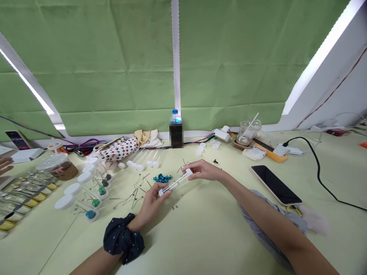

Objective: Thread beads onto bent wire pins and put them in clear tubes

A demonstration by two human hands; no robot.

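Observation:
Between my two hands is a clear tube [175,185] with white ends and thin metal wire inside, tilted up to the right. My left hand [154,198], with a dark dotted scrunchie [122,237] on the wrist, grips its lower end. The upper end is pinched by my right hand [203,170]. Just behind the left fingers lies a pile of shiny blue pieces [162,178]. Bent metal wires [137,193] are scattered left of my left hand. Tiny grey bits [175,207] lie in front of the tube.
Capped clear tubes [94,203] with coloured contents stand in a row at left, near small bottles [23,198] and a drink cup [61,168]. A phone [275,185] and black cable [318,168] lie right. At far left another person's hand [5,165] shows.

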